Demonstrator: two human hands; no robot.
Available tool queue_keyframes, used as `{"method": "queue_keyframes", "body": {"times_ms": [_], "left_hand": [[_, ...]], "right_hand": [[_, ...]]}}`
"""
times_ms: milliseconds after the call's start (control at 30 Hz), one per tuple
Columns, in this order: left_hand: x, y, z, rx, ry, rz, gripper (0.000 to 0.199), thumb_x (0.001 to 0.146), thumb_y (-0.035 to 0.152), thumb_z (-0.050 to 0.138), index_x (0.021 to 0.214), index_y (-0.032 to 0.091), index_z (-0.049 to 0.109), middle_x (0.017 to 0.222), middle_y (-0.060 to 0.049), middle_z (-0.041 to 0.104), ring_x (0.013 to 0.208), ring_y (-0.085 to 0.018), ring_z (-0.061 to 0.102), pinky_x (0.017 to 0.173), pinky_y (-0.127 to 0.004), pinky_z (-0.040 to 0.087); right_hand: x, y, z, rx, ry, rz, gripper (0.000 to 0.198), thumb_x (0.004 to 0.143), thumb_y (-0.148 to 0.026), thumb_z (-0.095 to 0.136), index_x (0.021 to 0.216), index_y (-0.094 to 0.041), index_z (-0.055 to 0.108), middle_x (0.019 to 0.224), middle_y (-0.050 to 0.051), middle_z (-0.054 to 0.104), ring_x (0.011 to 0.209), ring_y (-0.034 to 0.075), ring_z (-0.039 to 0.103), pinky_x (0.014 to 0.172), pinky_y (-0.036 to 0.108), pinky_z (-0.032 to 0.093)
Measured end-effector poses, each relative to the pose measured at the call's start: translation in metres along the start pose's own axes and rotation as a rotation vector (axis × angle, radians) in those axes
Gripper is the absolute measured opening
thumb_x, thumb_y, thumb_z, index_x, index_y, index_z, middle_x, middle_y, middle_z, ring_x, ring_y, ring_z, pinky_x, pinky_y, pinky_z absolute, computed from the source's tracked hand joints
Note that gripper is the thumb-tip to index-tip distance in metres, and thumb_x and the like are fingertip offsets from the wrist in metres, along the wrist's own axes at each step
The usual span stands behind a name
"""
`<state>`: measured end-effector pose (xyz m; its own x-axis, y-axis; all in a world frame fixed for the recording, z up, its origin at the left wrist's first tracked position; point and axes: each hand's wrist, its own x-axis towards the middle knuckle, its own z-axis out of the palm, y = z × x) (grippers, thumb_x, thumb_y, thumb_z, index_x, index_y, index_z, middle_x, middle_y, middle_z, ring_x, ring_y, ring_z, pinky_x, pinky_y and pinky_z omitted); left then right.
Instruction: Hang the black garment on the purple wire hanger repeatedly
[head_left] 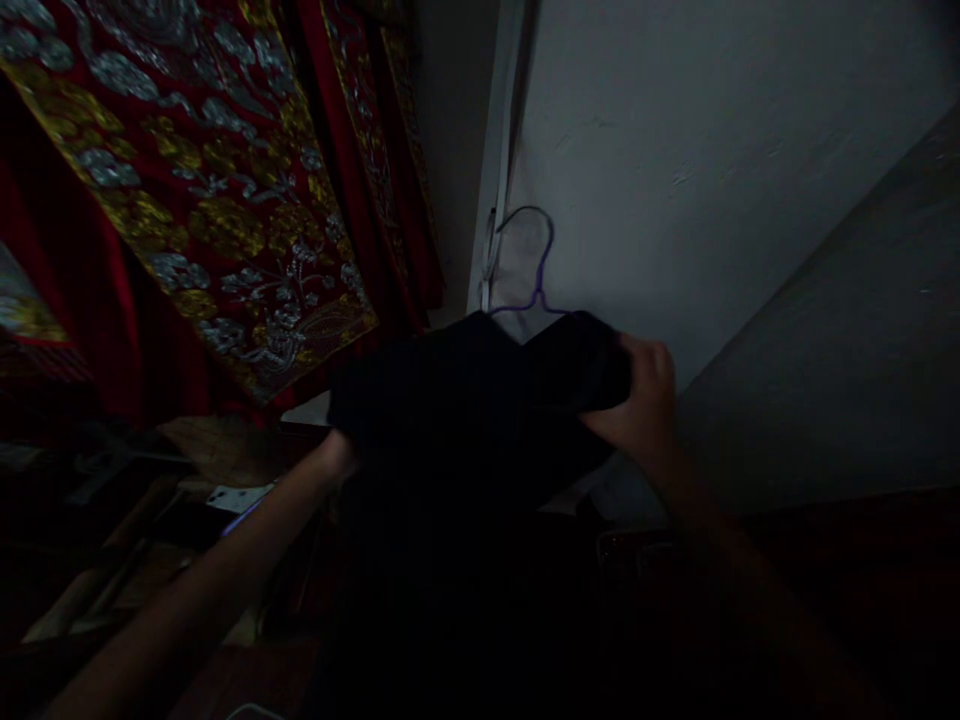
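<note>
A dark, almost black shirt [450, 400] is on a thin purple wire hanger [539, 285], with the hook pointing up and its tip toward the left. My right hand [643, 395] grips the shirt at its right shoulder, thumb below and fingers curled over the far side. At the left sleeve, my left hand [341, 455] goes in under the cloth; only the wrist and the base of the hand show, and its fingers are hidden. Low light swallows the lower part of the shirt.
Red cloth hangings [225, 200] with gold and silver sequin patterns hang at the upper left. A pale wall [675, 180] rises behind the hanger, with a narrow vertical trim [501, 130]. Cluttered items, hard to make out, lie at the lower left.
</note>
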<state>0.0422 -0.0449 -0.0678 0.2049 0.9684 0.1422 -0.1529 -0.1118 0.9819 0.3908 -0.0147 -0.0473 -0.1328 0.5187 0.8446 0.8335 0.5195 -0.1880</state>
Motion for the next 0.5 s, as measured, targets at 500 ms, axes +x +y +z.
{"method": "queue_keyframes", "body": {"times_ms": [500], "left_hand": [[-0.008, -0.07, 0.022, -0.072, 0.479, -0.024, 0.064, 0.079, 0.047, 0.081, 0.136, 0.032, 0.057, 0.141, -0.004, 0.064, 0.145, -0.034, 0.046, 0.122, -0.051, 0.039]], "right_hand": [[0.039, -0.033, 0.001, -0.052, -0.14, 0.019, 0.086, 0.065, -0.033, 0.081, 0.144, -0.024, 0.049, 0.126, 0.016, 0.057, 0.119, 0.043, 0.054, 0.101, 0.061, 0.046]]}}
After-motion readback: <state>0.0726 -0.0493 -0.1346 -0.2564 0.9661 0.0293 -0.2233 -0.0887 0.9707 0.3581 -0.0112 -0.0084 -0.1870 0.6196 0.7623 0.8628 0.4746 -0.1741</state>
